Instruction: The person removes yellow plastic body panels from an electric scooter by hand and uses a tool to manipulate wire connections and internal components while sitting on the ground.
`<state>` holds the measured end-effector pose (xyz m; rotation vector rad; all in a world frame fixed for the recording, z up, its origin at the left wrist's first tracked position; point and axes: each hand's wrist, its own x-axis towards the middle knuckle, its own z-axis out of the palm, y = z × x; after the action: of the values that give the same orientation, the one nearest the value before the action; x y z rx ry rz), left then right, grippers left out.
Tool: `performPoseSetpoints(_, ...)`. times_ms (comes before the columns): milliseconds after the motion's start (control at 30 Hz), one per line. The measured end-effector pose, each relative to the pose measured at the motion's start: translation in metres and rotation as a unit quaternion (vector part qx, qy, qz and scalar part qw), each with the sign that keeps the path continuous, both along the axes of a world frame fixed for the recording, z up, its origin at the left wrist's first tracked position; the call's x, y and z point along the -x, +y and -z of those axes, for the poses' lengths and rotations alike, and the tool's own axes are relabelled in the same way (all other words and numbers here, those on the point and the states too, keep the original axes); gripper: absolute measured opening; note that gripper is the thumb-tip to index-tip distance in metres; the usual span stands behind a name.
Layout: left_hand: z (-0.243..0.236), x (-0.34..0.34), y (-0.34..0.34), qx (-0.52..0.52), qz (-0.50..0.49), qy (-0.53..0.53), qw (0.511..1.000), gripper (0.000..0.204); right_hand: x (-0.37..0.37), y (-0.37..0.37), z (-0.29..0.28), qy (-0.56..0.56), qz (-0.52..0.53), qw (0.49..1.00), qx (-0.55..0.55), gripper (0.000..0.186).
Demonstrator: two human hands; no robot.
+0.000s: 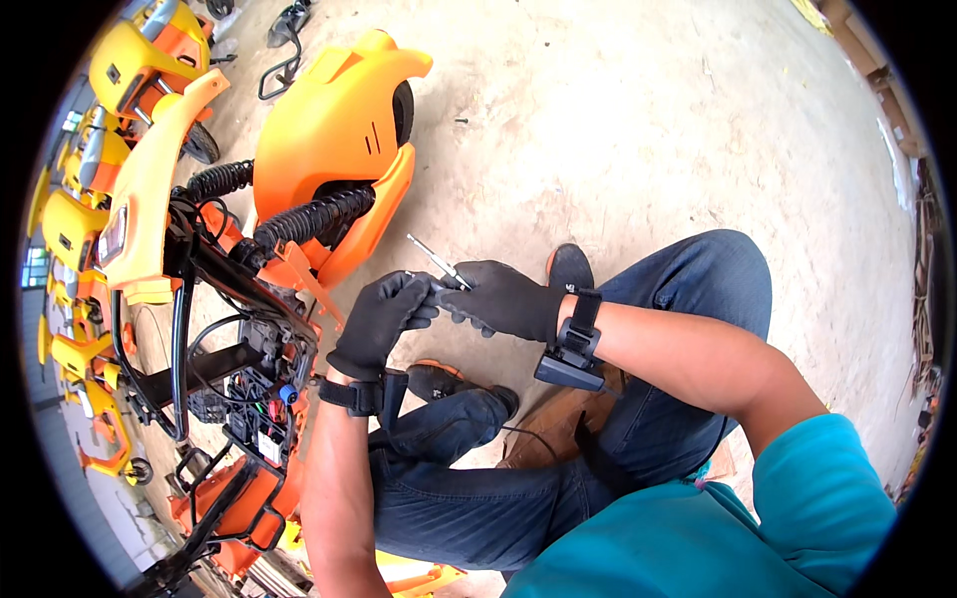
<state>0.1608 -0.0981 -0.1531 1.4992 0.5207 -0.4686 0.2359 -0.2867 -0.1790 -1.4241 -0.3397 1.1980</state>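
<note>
Both hands wear black gloves and meet in front of me, beside the orange vehicle frame. My right hand (501,298) is closed around a slim silver rod-shaped tool (441,264), whose thin end points up and to the left; its other end is hidden in the glove. My left hand (382,321) is pinched shut, its fingertips against the right hand's fingers. Whatever lies between them is too small to make out. Just left of the hands is the scooter-like vehicle, with an orange front fender (324,125), a black coil spring (314,219) and a black tube frame (181,349).
Exposed wiring (261,399) and a blue connector (288,394) sit inside the frame. A mirror (287,25) lies on the concrete floor (598,130), near a small dark bolt (462,121). Several yellow-orange vehicles (85,234) line the left. Cardboard (558,429) lies beneath my legs.
</note>
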Motion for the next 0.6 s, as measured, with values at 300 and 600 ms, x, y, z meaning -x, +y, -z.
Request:
performPoseSetpoints(300, 0.001, -0.001, -0.005, -0.001, -0.02, 0.011, 1.0, 0.026, 0.001, 0.0, 0.002, -0.005, 0.019, 1.0, 0.004, 0.023)
performPoseSetpoints(600, -0.003, 0.003, -0.014, 0.102, -0.025, -0.038, 0.994, 0.03, 0.0, 0.002, -0.005, -0.131, 0.015, 0.99, 0.056, 0.027)
